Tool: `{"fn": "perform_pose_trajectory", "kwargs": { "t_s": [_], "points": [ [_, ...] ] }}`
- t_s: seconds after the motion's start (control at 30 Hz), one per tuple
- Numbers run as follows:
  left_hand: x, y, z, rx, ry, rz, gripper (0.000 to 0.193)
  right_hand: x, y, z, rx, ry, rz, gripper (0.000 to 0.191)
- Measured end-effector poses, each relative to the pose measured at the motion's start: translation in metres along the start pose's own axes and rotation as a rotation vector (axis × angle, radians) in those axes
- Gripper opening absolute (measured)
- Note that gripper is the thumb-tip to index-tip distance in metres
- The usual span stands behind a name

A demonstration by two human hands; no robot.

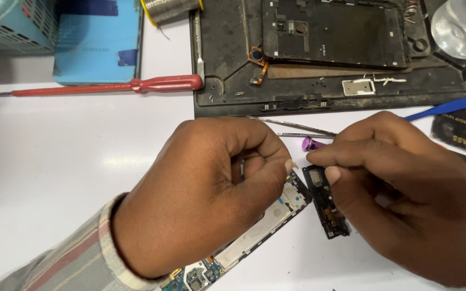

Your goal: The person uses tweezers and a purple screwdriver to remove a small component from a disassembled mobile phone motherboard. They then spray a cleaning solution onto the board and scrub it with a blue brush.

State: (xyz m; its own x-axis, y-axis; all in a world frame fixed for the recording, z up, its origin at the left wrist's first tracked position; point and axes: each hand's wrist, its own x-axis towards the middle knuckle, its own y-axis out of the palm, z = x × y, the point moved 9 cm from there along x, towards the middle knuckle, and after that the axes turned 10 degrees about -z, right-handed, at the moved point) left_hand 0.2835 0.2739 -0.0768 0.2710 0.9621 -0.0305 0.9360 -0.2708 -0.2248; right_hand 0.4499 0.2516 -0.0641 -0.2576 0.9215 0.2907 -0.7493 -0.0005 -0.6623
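White tabletop [82, 161]: carries a dark work mat [233, 64] at the far side, with a stripped phone frame [335, 32] lying on it. A red-handled screwdriver [136, 85] lies left of the mat.

Left hand [211, 194]: grip clenched, thumb against forefinger, over the upper end of a long circuit board [260, 229]. Whether anything is pinched between the fingertips cannot be told.

Right hand [405, 205]: grip closed on a small black module [327, 202], thumb and forefinger at its top end; the module lies just beside the board.

Handling (a judgement): both parts look light, stiff and fragile; hold by the edges, away from the connectors.

Tweezers [297, 129] and a small purple piece [311, 143] lie just beyond the fingers. The board's lower end is cut off by the frame edge; its middle is hidden under the left hand.
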Motion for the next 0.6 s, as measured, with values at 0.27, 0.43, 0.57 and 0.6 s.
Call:
{"fn": "perform_pose_trajectory", "kwargs": {
  "t_s": [0.27,0.43,0.57,0.6],
  "points": [
    [-0.002,0.007,0.000,-0.124,-0.007,0.062,0.012,0.000,-0.002,0.004,0.028,-0.007,-0.013,0.019],
    [-0.004,0.011,-0.001,-0.139,-0.023,0.097,0.012,0.000,-0.003,0.008,0.067,-0.031,-0.008,0.023],
    [-0.005,0.013,-0.002,-0.148,-0.027,0.111,0.012,-0.001,-0.004,0.013,0.059,-0.088,0.001,0.026],
    [-0.005,0.013,-0.003,-0.149,-0.019,0.112,0.012,-0.001,-0.004,0.013,0.048,-0.095,-0.001,0.027]
  ]
}}
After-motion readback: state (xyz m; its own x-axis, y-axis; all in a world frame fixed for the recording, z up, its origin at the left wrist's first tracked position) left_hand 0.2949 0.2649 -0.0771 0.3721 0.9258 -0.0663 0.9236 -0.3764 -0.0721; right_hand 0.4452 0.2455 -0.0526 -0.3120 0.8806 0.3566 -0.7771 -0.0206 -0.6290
